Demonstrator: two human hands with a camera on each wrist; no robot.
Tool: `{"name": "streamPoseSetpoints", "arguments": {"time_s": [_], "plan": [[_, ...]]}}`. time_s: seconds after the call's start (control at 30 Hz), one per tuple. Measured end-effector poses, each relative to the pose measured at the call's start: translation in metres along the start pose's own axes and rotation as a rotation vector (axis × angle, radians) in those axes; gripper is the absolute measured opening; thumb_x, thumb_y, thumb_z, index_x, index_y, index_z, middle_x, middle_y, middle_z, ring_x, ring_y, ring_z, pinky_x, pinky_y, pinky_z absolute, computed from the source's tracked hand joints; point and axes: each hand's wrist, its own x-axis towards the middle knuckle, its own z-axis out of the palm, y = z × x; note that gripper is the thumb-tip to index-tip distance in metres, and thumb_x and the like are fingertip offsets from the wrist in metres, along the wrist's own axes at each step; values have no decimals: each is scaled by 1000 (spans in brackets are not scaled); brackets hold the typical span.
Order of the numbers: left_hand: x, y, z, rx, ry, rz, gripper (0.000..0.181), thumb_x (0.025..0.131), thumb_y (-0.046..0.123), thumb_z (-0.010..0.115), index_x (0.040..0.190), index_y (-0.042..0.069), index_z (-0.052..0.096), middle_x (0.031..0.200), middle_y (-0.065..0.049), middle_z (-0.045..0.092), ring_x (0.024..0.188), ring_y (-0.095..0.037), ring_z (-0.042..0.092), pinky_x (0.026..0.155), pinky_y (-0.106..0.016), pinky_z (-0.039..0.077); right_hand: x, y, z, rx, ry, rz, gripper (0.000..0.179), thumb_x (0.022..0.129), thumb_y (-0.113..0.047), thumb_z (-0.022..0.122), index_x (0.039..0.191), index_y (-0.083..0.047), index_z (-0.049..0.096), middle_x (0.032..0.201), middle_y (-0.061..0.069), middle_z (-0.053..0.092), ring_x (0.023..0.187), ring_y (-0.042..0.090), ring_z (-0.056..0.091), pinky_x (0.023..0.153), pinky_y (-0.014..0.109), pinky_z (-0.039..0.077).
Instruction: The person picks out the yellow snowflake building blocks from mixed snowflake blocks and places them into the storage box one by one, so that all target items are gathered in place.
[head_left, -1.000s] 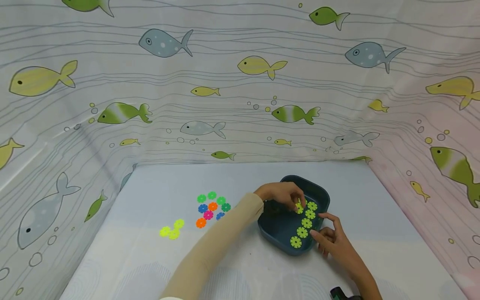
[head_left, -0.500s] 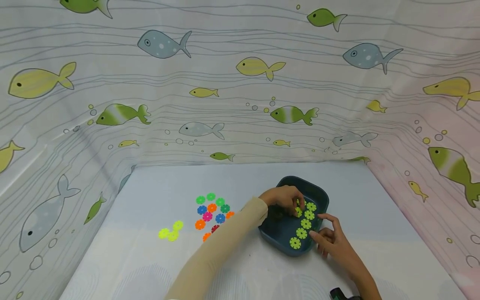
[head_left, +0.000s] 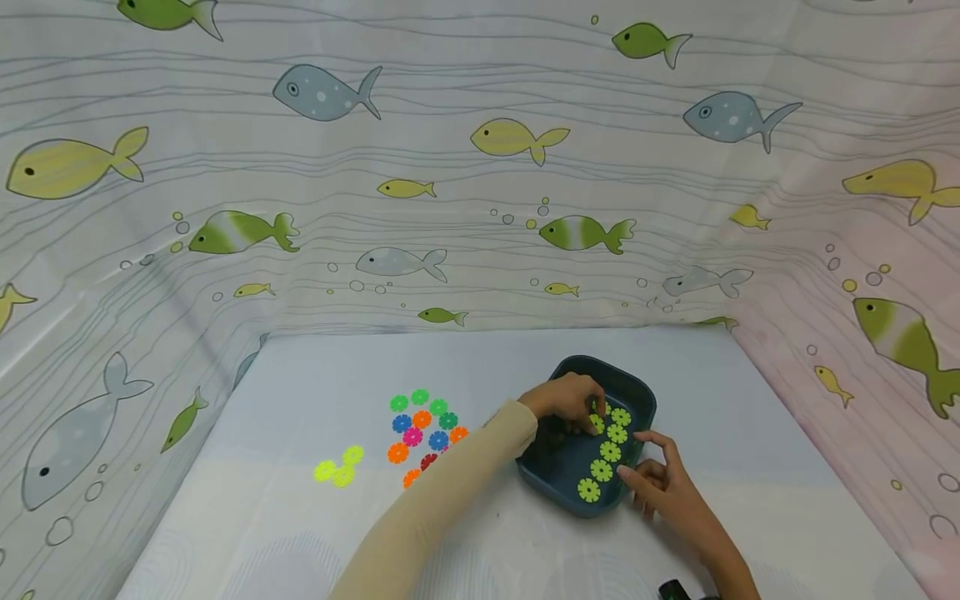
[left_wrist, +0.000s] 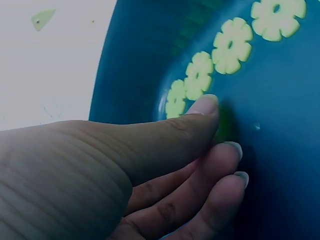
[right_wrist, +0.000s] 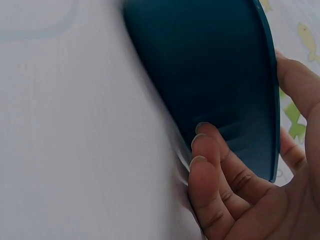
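Note:
A dark blue rectangular tray (head_left: pixel 558 475) stands on the right of the table, with a row of yellow-green flower-shaped discs (head_left: pixel 610 452) along its right side. My left hand (head_left: pixel 562 397) reaches inside the tray near its far end. Its thumb and fingers pinch a yellow-green flower-shaped disc (head_left: pixel 596 424) beside the row; in the left wrist view the thumb hides most of it. My right hand (right_wrist: pixel 245 195) grips the tray's near right side. The thumb and fingers lie around the rim and outer wall, as the right wrist view shows.
Left of the tray lie several flower discs in green, blue, pink and orange (head_left: pixel 422 419), partly covered by the left sleeve (head_left: pixel 442 500). Farther left sit three bright yellow discs (head_left: pixel 343 476). A black object (head_left: pixel 673 590) shows at the bottom edge. Fish-printed cloth (head_left: pixel 465 167) surrounds the table.
The left forearm has shifted a little right, uncovering more coloured discs. The left hand stays at the far end of the row with its disc. The right hand keeps its grip. The view tilts slightly.

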Motion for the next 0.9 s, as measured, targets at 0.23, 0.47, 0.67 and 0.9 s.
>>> {"name": "streamPoseSetpoints", "arguments": {"time_s": [0.23,0.47,0.67,0.9], "plan": [[0,0,3,50,24,19,31,85,14,86,113,9,72,75,1,67,57,-12,66,52,-22,54,0,1,0,-9,1,-3,68,102,-26,68,152,-23,21,90,17,63,64,30,61,53,40,53],[-2,0,5,67,32,16,33,85,13,86,114,8,72,76,1,67,56,-12,65,51,-22,53,0,0,1,-8,-2,-5,69,102,-26,67,153,-23,20,91,17,63,64,31,60,53,40,53],[-2,-1,6,58,47,18,33,86,13,85,115,8,72,75,2,67,55,-12,65,51,-22,54,0,0,2,0,-5,-5,69,102,-26,67,153,-23,21,90,17,63,64,31,61,53,41,54],[-6,-2,-1,5,57,124,31,89,15,83,117,8,71,72,4,69,58,-10,66,53,-23,54,-1,-1,2,2,5,3,69,102,-27,68,152,-23,21,90,17,63,65,31,60,53,40,53]]}}
